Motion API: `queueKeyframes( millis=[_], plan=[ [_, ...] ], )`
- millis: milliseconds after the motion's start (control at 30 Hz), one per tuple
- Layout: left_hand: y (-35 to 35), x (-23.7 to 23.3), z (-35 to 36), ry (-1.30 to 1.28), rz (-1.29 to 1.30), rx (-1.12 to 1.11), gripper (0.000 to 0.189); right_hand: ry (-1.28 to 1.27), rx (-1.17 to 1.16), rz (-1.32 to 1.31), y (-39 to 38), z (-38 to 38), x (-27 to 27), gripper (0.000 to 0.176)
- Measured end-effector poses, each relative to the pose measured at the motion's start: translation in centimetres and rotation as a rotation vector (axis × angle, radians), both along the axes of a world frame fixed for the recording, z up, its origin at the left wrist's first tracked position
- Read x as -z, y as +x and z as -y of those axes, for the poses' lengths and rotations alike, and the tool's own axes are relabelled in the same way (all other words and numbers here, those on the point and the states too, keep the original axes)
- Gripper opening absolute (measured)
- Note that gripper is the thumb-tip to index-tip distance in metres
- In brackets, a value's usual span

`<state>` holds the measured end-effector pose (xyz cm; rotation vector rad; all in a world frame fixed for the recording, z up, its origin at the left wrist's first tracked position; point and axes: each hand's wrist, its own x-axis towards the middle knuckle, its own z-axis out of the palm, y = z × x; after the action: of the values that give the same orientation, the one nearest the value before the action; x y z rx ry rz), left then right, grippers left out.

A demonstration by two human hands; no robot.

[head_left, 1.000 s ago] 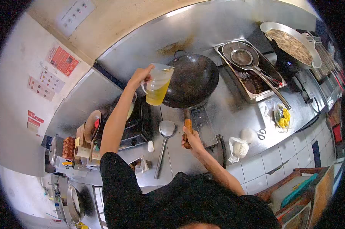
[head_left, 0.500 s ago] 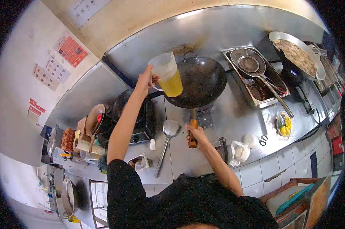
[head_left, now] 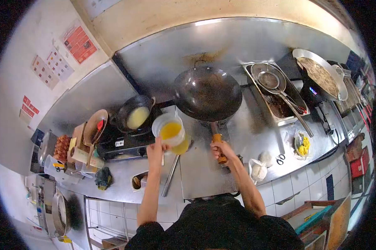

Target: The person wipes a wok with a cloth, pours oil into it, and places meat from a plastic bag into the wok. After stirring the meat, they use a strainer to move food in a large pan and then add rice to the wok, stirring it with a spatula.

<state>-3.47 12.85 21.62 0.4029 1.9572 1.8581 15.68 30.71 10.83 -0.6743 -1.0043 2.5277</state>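
My left hand [head_left: 156, 151] is closed on the handle of a translucent plastic measuring jug [head_left: 159, 124] with clear yellow liquid in it. The jug is held above the counter, left of the wok's handle. My right hand [head_left: 222, 151] grips the wooden handle of a large dark wok [head_left: 208, 91], whose inside looks glossy, with no food visible. Partly behind the jug lies a long metal wok spatula [head_left: 170, 177]; its head is hidden. To the left, a smaller black wok [head_left: 127, 110] holds a pool of pale yellowish liquid.
A steel tray [head_left: 275, 110] with strainers [head_left: 268, 79] across it stands at the right. Beyond it sits a wide pan [head_left: 319, 77] of brownish liquid. Scissors [head_left: 280, 159], a white plastic bag [head_left: 258, 170] and a container of yellow pieces [head_left: 302, 144] lie along the front edge.
My left hand has brought the jug from over the wok's left rim down and toward me. The right hand still grips the wok handle. The view has shifted, uncovering the smaller wok.
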Motion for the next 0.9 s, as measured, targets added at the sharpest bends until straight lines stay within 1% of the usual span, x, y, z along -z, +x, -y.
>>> queueKeyframes(
  millis=[67,100,167,200,267,333,367,400,433,500,533,567,633,667,767,900],
  plan=[
    [0.4,4.2,2.9,0.007,0.003,0.008,0.045,-0.118,-0.116,-0.049,1.6,-0.7,-2.9,0.013],
    [0.8,5.6,4.0,0.011,-0.005,0.019,0.044,-0.113,-0.120,-0.033,2.4,-1.1,-4.4,0.013],
    [2.8,5.9,5.7,-0.033,0.046,-0.016,0.044,-0.218,-0.188,0.027,3.9,-2.0,-7.2,0.013],
    [3.7,6.2,6.3,-0.079,0.080,-0.044,0.044,-0.216,-0.193,0.047,4.4,-2.7,-8.3,0.013],
    [4.8,7.7,7.5,-0.057,0.149,-0.032,0.045,-0.271,-0.256,0.060,5.3,-3.8,-10.3,0.013],
    [5.8,9.6,8.4,-0.033,0.216,-0.013,0.046,-0.307,-0.232,0.066,5.6,-3.7,-12.2,0.014],
    [6.2,10.7,8.8,-0.005,0.170,0.040,0.046,-0.342,-0.205,0.048,5.6,-3.5,-13.3,0.015],
    [6.7,11.3,9.1,0.026,0.121,0.096,0.046,-0.302,-0.192,0.100,5.5,-3.2,-14.5,0.019],
    [6.9,11.7,9.2,0.031,0.132,0.103,0.046,-0.298,-0.183,0.110,5.4,-3.2,-14.6,0.019],
    [7.6,12.2,9.2,-0.054,0.146,0.083,0.045,-0.187,-0.145,0.233,5.5,-3.6,-14.1,0.025],
    [7.9,12.5,9.1,-0.048,0.153,0.093,0.045,-0.109,-0.101,0.315,5.5,-3.8,-12.8,0.020],
    [8.1,12.8,9.2,-0.034,0.134,0.118,0.044,-0.107,-0.090,0.320,5.6,-3.6,-11.7,0.020],
    [8.4,13.9,9.3,-0.023,0.113,0.158,0.044,0.195,0.002,0.433,5.4,-2.2,-10.0,0.015],
    [8.6,14.8,9.4,0.007,0.124,0.151,0.044,0.281,0.048,0.461,5.3,-2.0,-8.1,0.016],
    [9.1,16.3,9.3,0.049,0.128,0.152,0.044,0.350,0.124,0.432,4.9,-1.0,-2.7,0.017],
    [9.7,16.8,9.5,0.090,0.086,0.176,0.044,0.363,0.120,0.360,3.5,-0.5,2.6,0.016]
  ],
)
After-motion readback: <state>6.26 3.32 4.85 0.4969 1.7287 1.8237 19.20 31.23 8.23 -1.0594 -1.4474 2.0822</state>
